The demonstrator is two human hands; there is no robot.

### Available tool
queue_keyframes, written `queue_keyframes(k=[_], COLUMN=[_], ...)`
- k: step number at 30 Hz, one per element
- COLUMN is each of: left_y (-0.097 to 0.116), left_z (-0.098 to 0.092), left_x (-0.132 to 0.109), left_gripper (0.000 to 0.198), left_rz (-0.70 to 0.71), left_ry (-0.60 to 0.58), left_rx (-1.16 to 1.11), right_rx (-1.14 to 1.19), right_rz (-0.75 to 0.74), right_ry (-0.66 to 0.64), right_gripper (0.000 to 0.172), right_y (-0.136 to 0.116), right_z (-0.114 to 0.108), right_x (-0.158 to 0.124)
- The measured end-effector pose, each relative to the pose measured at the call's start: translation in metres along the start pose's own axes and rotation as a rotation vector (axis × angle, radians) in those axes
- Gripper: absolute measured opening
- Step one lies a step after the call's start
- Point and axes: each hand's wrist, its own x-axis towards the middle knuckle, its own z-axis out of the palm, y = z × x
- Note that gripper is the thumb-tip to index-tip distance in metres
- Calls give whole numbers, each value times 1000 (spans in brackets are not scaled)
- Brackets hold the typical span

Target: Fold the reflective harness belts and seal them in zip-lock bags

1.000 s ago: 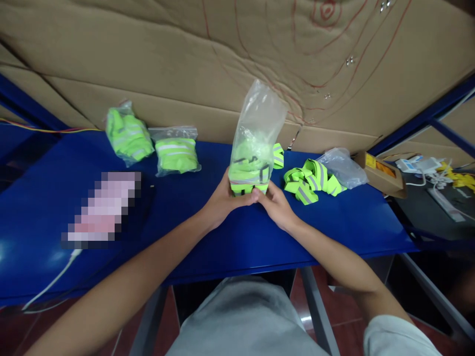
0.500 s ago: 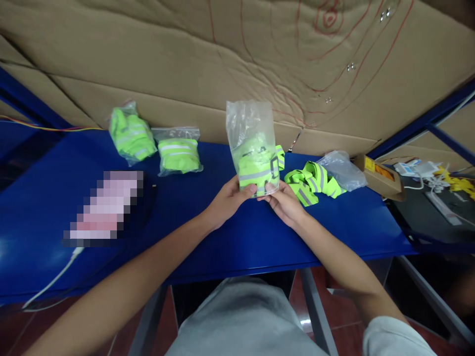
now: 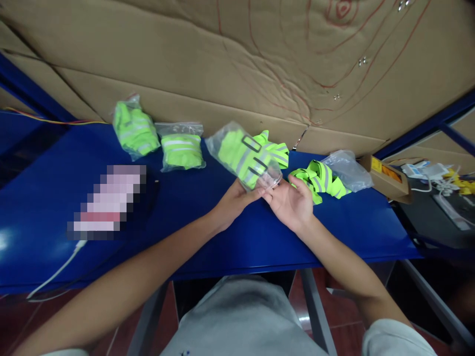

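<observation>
Here, the left hand (image 3: 237,200) grips the lower end of a clear bag of lime-yellow reflective straps (image 3: 243,155), which tilts up and leftward above the tabletop (image 3: 222,247). The right hand (image 3: 291,202) is loosely spread, palm up, its fingers at the bag's lower end (whether they bear any weight, I cannot tell). Between the forearms, a broad stretch of blue surface reaches the front edge (image 3: 237,272), giving the hands room to draw back. Along the back edge, against the cardboard wall (image 3: 148,59), sit two filled bags: a left one (image 3: 136,131) and a flatter one (image 3: 181,151). Room is tighter on the right, where loose straps (image 3: 322,178) lie just beyond the right hand, then a crumpled plastic bag (image 3: 351,170) and a cardboard box (image 3: 386,175).
</observation>
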Motion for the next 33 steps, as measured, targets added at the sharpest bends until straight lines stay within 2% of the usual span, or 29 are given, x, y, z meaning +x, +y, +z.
queue_keyframes(k=[2, 4, 6, 7, 9, 10, 13, 14, 15, 17, 18, 19, 20, 21, 23, 24, 25, 27, 29, 33], left_y=[-7, -12, -10, -5, 12, 23, 60, 69, 75, 74, 69, 62, 54, 46, 34, 31, 29, 28, 29, 26], left_z=[4, 6, 5, 4, 1, -1, -9, -12, -15, -19, -20, -20, -20, -18, -14, -12, -10, -9, -10, -15], left_x=[-2, -4, -5, -6, -9, -12, -18, -18, -17, -11, -8, -4, -1, 1, 2, 2, 1, 0, -1, 0], left_gripper=[54, 57, 59, 60, 64, 65, 62, 54, 43, 30, 36, 52, 65, 71, 71, 70, 71, 73, 71, 67], left_rz=[-88, -158, -194, -219, -291, -341, -423, -370, -212, 107, 199, 212, 160, 89, -20, -40, -41, -19, -3, -38], left_ry=[-58, -101, -135, -168, -321, -456, -974, -1017, -849, -379, -189, -112, -149, -241, -394, -408, -375, -237, -123, -108], left_rx=[32, 62, 99, 122, 188, 221, 216, 153, 66, 79, 159, 286, 386, 439, 429, 402, 387, 396, 425, 420], right_rx=[-80, -226, -402, -483, -609, -655, -744, -753, -753, -749, -755, -770, -794, -826, -911, -976, -1059, -1247, -1389, -1348], right_rz=[-15, -78, -180, -223, -281, -307, -396, -415, -421, -406, -398, -397, -403, -414, -461, -487, -507, -515, -452, -285], right_ry=[-44, -58, -63, -76, -112, -122, -113, -113, -121, -146, -152, -155, -156, -157, -149, -133, -116, -107, -150, -264], right_gripper=[40, 67, 94, 101, 93, 83, 57, 53, 52, 52, 51, 49, 47, 44, 43, 44, 45, 42, 38, 39], right_y=[6, 11, 12, 11, 2, -5, -25, -30, -33, -33, -32, -29, -27, -24, -22, -23, -25, -29, -33, -34], right_z=[-1, -2, -2, -1, 0, 0, -6, -9, -12, -17, -18, -19, -19, -19, -19, -19, -20, -22, -25, -28], right_x=[2, 2, 0, -3, -9, -12, -16, -15, -14, -11, -9, -9, -9, -9, -10, -10, -11, -10, -9, -6])
